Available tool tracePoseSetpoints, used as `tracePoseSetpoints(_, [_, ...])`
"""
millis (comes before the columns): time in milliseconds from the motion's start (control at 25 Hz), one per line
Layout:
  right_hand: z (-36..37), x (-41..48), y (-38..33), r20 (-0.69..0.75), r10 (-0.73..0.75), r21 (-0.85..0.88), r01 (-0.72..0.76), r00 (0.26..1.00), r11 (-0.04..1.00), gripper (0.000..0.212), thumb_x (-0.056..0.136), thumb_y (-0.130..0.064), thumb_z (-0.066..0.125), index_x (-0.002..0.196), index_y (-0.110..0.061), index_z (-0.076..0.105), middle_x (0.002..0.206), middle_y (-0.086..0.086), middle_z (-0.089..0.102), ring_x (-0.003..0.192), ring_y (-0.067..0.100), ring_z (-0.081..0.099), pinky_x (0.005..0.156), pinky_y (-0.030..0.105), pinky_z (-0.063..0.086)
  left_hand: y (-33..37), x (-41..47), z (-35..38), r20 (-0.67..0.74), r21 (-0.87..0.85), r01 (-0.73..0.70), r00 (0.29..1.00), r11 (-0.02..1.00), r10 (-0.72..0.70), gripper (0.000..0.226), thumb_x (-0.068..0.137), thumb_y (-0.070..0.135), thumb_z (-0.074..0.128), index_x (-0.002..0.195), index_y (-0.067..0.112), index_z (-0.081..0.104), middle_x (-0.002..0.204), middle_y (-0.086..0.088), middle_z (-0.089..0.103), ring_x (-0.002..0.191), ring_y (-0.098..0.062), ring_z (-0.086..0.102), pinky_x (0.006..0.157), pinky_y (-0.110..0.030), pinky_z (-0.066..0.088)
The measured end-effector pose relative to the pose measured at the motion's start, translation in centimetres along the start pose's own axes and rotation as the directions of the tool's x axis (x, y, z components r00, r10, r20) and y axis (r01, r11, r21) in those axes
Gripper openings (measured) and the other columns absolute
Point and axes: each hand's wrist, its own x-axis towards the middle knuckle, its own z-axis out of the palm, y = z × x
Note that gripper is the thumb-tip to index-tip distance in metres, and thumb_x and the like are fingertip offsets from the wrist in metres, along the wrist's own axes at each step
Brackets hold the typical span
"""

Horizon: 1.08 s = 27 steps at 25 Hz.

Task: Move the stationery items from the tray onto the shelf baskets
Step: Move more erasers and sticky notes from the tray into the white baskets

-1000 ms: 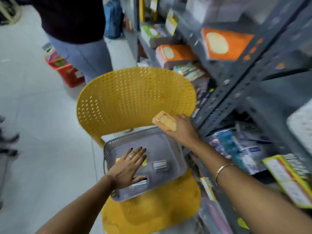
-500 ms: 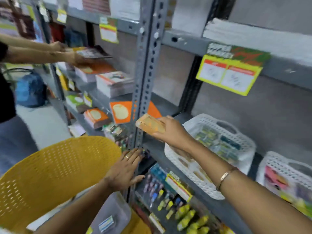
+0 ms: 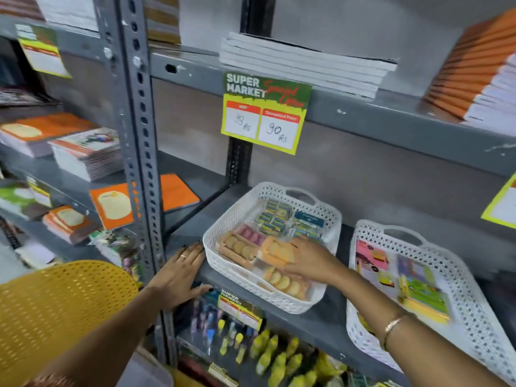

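My right hand [image 3: 312,261] reaches into the left white basket [image 3: 223,241] on the grey shelf and holds an orange eraser pack [image 3: 276,251] down among other packs. Similar orange packs [image 3: 237,248] and blue-green small boxes [image 3: 275,216] lie in that basket. My left hand [image 3: 178,272] rests flat on the shelf's front edge, just left of the basket, with fingers spread and nothing in it. Only a grey corner of the tray [image 3: 145,370] shows at the bottom, on the yellow chair [image 3: 55,308].
A second white basket [image 3: 474,311] with colourful sticky-note packs stands to the right. A perforated grey upright [image 3: 139,152] rises left of my left hand. Notebook stacks [image 3: 86,155] fill the shelves at left and above. Yellow bottles [image 3: 279,358] crowd the shelf below.
My view has swung up from the tray to the shelf. My right hand carried the orange pack into the left basket. My left hand left the tray and came to the shelf edge.
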Motion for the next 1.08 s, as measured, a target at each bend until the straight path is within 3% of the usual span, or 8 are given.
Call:
tracePoseSetpoints(120, [2.2, -1.4, 1.0, 0.061, 0.007, -0.04, -0.004, 0.998, 0.999, 0.072, 0.078, -0.043, 0.065, 0.137, -0.012, 0.038, 0.145, 0.01, 0.042, 0.128, 0.027, 0.042, 0.099, 0.032, 0.04, 0.4, 0.5, 0.1, -0.04, -0.023, -0.021, 0.999, 1.0, 0.021, 0.086, 0.079, 0.072, 0.038, 0.132, 0.005, 0.046, 0.132, -0.014, 0.051, 0.122, -0.029, 0.044, 0.106, -0.042, 0.03])
tracePoseSetpoints(240, [3.4, -1.8, 1.5, 0.06, 0.055, -0.119, -0.047, 0.997, 0.992, 0.064, 0.079, -0.041, 0.061, 0.131, -0.011, 0.04, 0.14, 0.009, 0.045, 0.124, 0.026, 0.045, 0.097, 0.037, 0.046, 0.6, 0.3, 0.0, -0.058, -0.02, -0.018, 0.998, 1.0, 0.017, 0.083, 0.078, 0.07, 0.04, 0.129, 0.006, 0.048, 0.128, -0.013, 0.053, 0.119, -0.027, 0.045, 0.106, -0.041, 0.028])
tracePoseSetpoints(400, [3.3, -1.4, 1.1, 0.121, 0.029, -0.144, -0.011, 0.992, 0.99, 0.069, 0.081, -0.036, 0.063, 0.137, -0.011, 0.032, 0.143, 0.01, 0.038, 0.128, 0.027, 0.041, 0.102, 0.04, 0.043, 0.9, 0.4, -0.5, -0.061, -0.01, -0.015, 0.998, 1.0, 0.014, 0.082, 0.079, 0.07, 0.039, 0.127, 0.004, 0.049, 0.126, -0.015, 0.055, 0.117, -0.028, 0.048, 0.104, -0.044, 0.033])
tracePoseSetpoints(600, [3.8, -1.0, 1.0, 0.091, 0.045, -0.154, -0.031, 0.995, 0.988, 0.057, 0.08, -0.033, 0.064, 0.127, -0.013, 0.04, 0.12, 0.01, 0.06, 0.103, 0.026, 0.057, 0.08, 0.038, 0.051, 1.0, 0.3, -0.8, 0.001, -0.012, 0.001, 1.0, 1.0, -0.001, 0.09, 0.081, 0.076, 0.028, 0.13, 0.003, 0.046, 0.13, -0.016, 0.052, 0.121, -0.03, 0.046, 0.106, -0.046, 0.031])
tracePoseSetpoints(760, [4.1, -0.7, 1.4, 0.062, 0.064, -0.146, -0.054, 0.996, 0.988, 0.059, 0.077, -0.039, 0.065, 0.124, -0.013, 0.042, 0.121, 0.009, 0.058, 0.106, 0.026, 0.056, 0.086, 0.042, 0.052, 1.0, 0.2, -0.8, 0.008, 0.01, 0.022, 1.0, 1.0, -0.022, 0.09, 0.08, 0.074, 0.031, 0.132, 0.002, 0.046, 0.132, -0.017, 0.051, 0.122, -0.031, 0.045, 0.106, -0.047, 0.029])
tracePoseSetpoints(880, [4.1, -0.6, 1.4, 0.073, 0.038, -0.152, -0.026, 0.997, 0.988, 0.059, 0.078, -0.037, 0.066, 0.125, -0.012, 0.041, 0.126, 0.009, 0.053, 0.112, 0.026, 0.053, 0.09, 0.044, 0.05, 1.2, 0.1, -0.9, 0.012, 0.033, 0.032, 0.999, 0.999, -0.033, 0.092, 0.082, 0.076, 0.022, 0.13, 0.001, 0.048, 0.13, -0.016, 0.053, 0.12, -0.03, 0.048, 0.103, -0.049, 0.031])
tracePoseSetpoints(1080, [4.1, -0.6, 1.3, 0.088, 0.039, -0.168, -0.024, 0.995, 0.985, 0.057, 0.079, -0.038, 0.067, 0.123, -0.013, 0.04, 0.124, 0.01, 0.055, 0.107, 0.026, 0.054, 0.085, 0.042, 0.051, 1.1, 0.0, -0.8, 0.033, 0.04, 0.049, 0.998, 0.998, -0.05, 0.096, 0.083, 0.077, 0.014, 0.131, 0.001, 0.048, 0.131, -0.016, 0.053, 0.122, -0.03, 0.047, 0.104, -0.048, 0.029])
